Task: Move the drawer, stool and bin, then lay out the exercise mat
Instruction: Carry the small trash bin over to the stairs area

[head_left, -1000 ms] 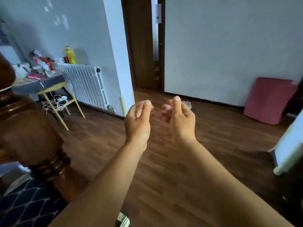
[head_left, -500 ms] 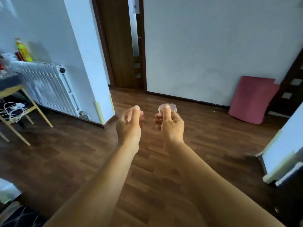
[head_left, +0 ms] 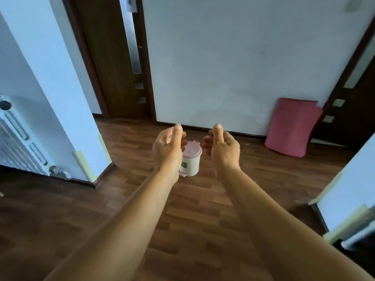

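A small white pedal bin (head_left: pixel 191 162) with a pink lid stands on the wooden floor in the middle of the room. Both my arms are stretched out toward it. My left hand (head_left: pixel 168 148) is just left of the bin, fingers curled and thumb up, holding nothing. My right hand (head_left: pixel 222 148) is to the bin's right, likewise curled and empty. Neither hand touches the bin. A folded pink exercise mat (head_left: pixel 292 127) leans against the far wall at the right. No drawer or stool is in view.
A white wall corner (head_left: pixel 67 118) with pale edge guards juts in at the left, a radiator (head_left: pixel 16 147) beside it. Dark doors stand at the back (head_left: pixel 113 63) and far right (head_left: pixel 349 98). A white panel (head_left: pixel 351 197) edges the right side.
The view has swung right and moved forward, so the side table and bedpost are gone. My hands have spread apart and the bin now shows between them.
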The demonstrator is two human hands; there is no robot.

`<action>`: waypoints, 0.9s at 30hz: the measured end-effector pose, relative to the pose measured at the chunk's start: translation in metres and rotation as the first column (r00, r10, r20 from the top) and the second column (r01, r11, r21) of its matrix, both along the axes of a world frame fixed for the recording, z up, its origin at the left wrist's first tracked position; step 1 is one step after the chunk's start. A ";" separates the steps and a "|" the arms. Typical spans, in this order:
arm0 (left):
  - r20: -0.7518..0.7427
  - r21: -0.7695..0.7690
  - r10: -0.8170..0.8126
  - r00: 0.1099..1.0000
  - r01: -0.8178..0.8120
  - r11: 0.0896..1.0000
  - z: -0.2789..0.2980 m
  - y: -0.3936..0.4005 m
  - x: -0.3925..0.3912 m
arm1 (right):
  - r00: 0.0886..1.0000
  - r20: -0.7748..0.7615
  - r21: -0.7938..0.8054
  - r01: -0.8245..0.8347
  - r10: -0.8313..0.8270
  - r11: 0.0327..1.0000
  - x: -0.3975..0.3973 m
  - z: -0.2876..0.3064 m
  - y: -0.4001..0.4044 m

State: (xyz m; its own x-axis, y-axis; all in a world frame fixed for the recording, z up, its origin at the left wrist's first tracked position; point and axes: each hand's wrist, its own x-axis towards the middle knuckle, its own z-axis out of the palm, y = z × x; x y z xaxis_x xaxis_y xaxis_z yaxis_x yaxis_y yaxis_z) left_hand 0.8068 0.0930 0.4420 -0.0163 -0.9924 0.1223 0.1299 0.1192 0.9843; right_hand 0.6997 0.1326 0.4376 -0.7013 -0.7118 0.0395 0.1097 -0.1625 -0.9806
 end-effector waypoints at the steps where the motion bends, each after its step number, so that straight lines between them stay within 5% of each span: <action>1: 0.013 0.015 -0.012 1.000 0.011 1.000 -0.004 -0.014 -0.012 | 1.000 0.005 0.007 0.013 -0.013 1.000 -0.011 -0.004 -0.013; 12: 0.041 0.091 0.004 0.999 -0.008 0.996 -0.015 -0.210 -0.177 | 0.999 0.002 0.027 -0.034 0.034 0.999 -0.162 -0.005 -0.225; 27: -0.063 0.208 0.039 0.997 -0.025 0.978 -0.043 -0.478 -0.271 | 0.994 -0.075 0.175 -0.068 0.083 0.982 -0.268 -0.041 -0.491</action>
State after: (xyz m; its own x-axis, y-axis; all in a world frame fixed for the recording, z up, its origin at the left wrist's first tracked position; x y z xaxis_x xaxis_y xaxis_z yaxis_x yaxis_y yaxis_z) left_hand 0.5353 -0.3853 0.3995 0.0169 -0.9961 -0.0861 0.1956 -0.0812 0.9773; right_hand 0.4314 -0.3588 0.3967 -0.6448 -0.7637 -0.0331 0.0333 0.0152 -0.9993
